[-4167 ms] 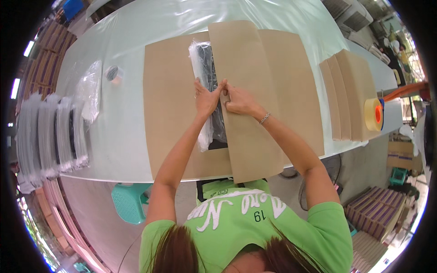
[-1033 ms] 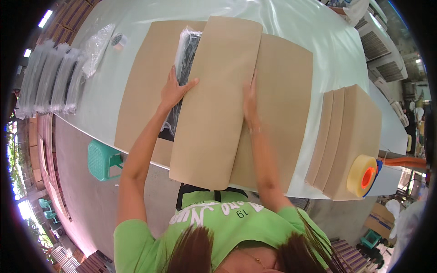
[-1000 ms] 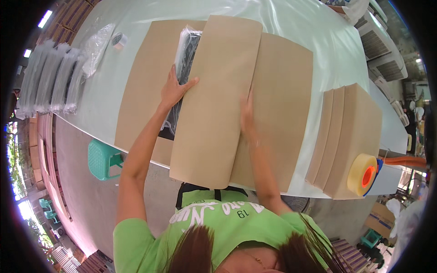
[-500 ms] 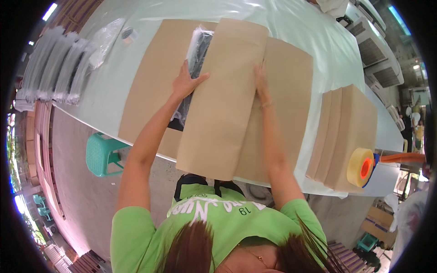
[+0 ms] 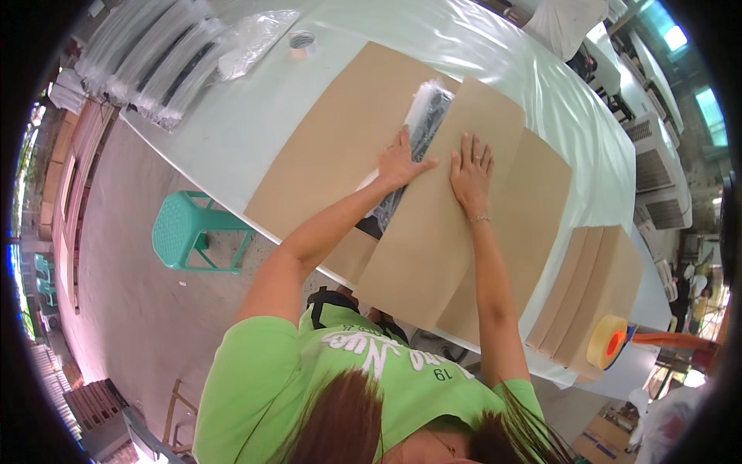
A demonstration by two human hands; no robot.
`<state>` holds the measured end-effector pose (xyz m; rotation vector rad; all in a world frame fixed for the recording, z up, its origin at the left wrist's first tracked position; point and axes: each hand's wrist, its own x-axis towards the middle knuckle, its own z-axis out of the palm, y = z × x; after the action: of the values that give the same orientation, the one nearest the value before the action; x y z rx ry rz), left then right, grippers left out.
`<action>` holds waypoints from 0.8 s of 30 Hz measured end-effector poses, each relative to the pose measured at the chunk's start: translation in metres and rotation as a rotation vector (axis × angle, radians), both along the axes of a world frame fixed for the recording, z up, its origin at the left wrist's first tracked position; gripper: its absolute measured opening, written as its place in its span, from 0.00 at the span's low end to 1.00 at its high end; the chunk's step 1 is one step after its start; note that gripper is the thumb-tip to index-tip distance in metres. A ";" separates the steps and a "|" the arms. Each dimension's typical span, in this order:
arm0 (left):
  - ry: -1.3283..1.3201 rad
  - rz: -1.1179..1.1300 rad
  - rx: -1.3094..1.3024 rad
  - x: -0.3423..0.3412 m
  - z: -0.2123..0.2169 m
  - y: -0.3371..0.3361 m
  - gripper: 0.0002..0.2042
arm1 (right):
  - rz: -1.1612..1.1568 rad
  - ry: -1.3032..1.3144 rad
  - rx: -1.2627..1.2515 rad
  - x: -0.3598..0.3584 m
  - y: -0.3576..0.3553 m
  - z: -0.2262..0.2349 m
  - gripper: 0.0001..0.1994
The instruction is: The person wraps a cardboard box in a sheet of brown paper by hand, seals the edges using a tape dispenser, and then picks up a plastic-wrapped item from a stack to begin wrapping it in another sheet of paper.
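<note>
A brown cardboard sheet lies across the table, its right part folded over as a long flap. Between the flap and the left part shows a long dark item wrapped in clear plastic; the flap hides its right side, and what it is cannot be made out. My left hand rests on the wrapped item, fingers stretched out, thumb against the flap's left edge. Flat on top of the flap lies my right hand, its fingers spread and pointing away from me.
The table has a pale plastic cover. Several plastic-wrapped bundles lie at far left, near a tape roll. Folded cardboard and a tape dispenser sit at right. A green stool stands left of the table.
My right hand has moved from the flap's right edge onto its top and now presses flat. My left hand stays by the wrapped item. The whole view has turned and shifted.
</note>
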<state>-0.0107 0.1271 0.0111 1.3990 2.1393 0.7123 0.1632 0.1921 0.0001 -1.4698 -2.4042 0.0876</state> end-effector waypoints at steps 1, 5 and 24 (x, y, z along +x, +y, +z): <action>-0.008 -0.002 0.011 0.000 -0.002 0.000 0.60 | 0.002 -0.004 0.008 -0.002 -0.001 0.000 0.27; -0.013 -0.025 0.025 0.001 -0.006 0.001 0.59 | -0.069 -0.079 0.063 -0.012 -0.001 -0.005 0.27; -0.842 0.117 0.150 -0.045 -0.019 0.011 0.43 | 0.069 -0.038 -0.024 -0.031 -0.006 0.003 0.25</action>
<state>-0.0556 0.1382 -0.0075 0.8071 1.5134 1.2549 0.1322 0.1865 0.0032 -1.4111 -2.4934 0.1057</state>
